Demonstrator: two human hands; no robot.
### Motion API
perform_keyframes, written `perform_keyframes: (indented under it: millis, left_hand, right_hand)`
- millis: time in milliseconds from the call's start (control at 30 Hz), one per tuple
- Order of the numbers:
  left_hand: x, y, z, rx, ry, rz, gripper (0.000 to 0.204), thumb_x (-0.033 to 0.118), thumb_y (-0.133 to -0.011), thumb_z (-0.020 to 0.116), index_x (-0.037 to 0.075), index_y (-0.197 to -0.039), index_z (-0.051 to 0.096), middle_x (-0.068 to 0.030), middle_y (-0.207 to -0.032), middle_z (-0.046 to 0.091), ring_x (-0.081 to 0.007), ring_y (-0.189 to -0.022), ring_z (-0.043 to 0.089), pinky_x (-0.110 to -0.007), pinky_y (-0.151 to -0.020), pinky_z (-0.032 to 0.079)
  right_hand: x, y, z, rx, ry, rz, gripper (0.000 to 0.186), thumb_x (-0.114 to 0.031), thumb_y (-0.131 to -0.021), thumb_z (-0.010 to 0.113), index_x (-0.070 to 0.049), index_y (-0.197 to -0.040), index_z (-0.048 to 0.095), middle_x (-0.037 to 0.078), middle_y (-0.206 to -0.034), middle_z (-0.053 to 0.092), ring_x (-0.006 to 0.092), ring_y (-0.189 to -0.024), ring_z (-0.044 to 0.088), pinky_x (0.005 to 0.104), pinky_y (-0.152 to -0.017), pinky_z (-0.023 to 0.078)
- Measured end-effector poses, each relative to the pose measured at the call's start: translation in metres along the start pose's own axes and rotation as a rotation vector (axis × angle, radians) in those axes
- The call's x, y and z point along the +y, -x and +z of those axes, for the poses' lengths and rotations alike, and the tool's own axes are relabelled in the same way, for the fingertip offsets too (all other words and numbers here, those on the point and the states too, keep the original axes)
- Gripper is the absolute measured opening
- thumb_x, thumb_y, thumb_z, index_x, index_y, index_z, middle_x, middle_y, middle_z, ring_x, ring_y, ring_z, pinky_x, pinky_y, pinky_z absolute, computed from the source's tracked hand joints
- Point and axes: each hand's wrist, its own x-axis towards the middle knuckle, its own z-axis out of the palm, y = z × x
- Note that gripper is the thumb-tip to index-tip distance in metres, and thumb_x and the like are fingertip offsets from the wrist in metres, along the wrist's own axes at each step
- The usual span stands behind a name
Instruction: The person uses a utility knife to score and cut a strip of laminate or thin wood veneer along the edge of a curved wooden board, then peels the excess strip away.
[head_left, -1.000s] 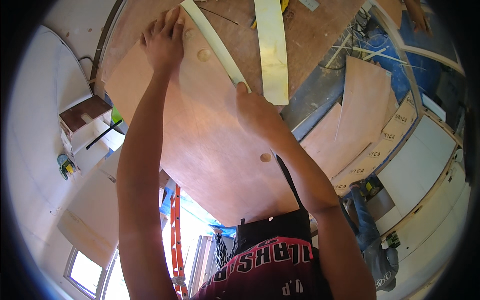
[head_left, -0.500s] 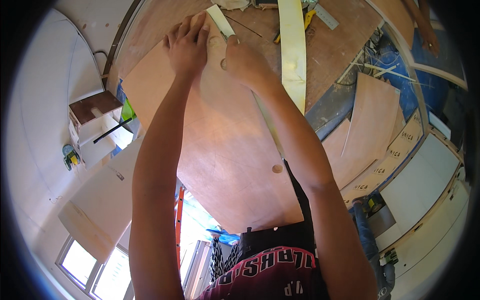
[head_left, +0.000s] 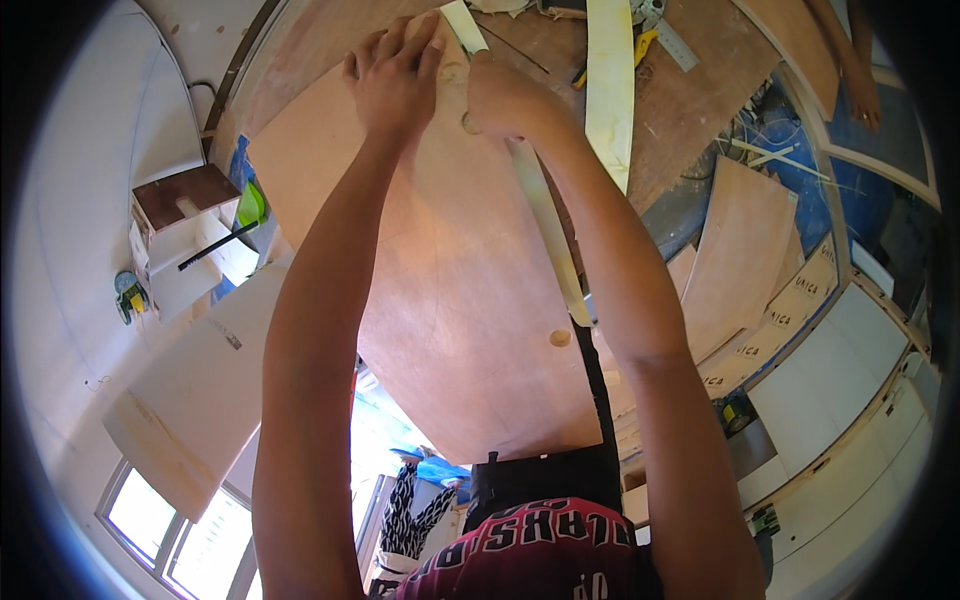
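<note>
Plywood of a reddish-brown tone forms the large curved-looking panel point(head_left: 450, 280) that fills the middle of the view, and it is laid over a darker brown wooden worktop point(head_left: 690, 130). At the panel's far end, both hands are brought close together. The left hand point(head_left: 395, 80) is pressed on the panel with its fingers curled over the far edge, beside the upper end of a long pale cream strip point(head_left: 540, 215). The right hand point(head_left: 505, 95) is closed round that strip near its top, just beside the left hand; whether the 2 hands touch cannot be told. The strip is seen running from the hands down along the panel's right side, under the right forearm, toward the person's chest. 2 small round wooden plugs are visible on the panel, 1 point(head_left: 560, 338) near the lower right edge and 1 just at the right hand.

A second, wider cream strip point(head_left: 610, 90) is laid on the worktop to the right, well apart from the hands. Beyond it, a yellow-handled tool point(head_left: 645, 45) and a metal ruler point(head_left: 675, 45) are found. Further flat plywood sheets point(head_left: 740, 250) are leaned at the right, and a small white cabinet with a brown top point(head_left: 185, 215) is seen at the left.
</note>
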Motion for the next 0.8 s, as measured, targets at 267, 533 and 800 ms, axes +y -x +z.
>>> perform_keyframes:
  millis: [267,533,800]
  left_hand:
    - [-0.002,0.000,0.000,-0.015,-0.036,-0.005,0.045,0.053,-0.109,0.048,0.043,-0.150,0.061,0.0064,-0.158,0.055,-0.0262,-0.148,0.043,-0.056,-0.127,0.018]
    - [0.001,0.000,-0.002,-0.003,0.003,-0.002,0.044,0.053,-0.108,0.049,0.040,-0.148,0.063,0.0065,-0.157,0.056,-0.0255,-0.146,0.045,-0.054,-0.127,0.019]
    - [0.003,-0.002,0.000,0.027,0.011,0.018,0.043,0.052,-0.108,0.051,0.039,-0.146,0.065,0.0028,-0.155,0.058,-0.0271,-0.145,0.047,-0.061,-0.125,0.021]
  right_hand:
    - [0.021,0.034,0.016,-0.071,-0.018,0.019,0.032,-0.003,-0.101,0.052,0.014,-0.126,0.048,0.039,-0.106,0.070,0.0481,-0.102,0.074,0.0507,-0.080,0.062]
    - [0.009,0.066,0.006,-0.010,-0.004,0.024,0.032,-0.005,-0.099,0.053,0.013,-0.126,0.051,0.037,-0.103,0.070,0.0504,-0.102,0.072,0.0550,-0.090,0.058]
    - [0.035,0.053,0.034,0.582,-0.067,0.028,0.032,-0.012,-0.096,0.065,0.008,-0.121,0.061,0.031,-0.111,0.069,0.0464,-0.103,0.071,0.0515,-0.089,0.058]
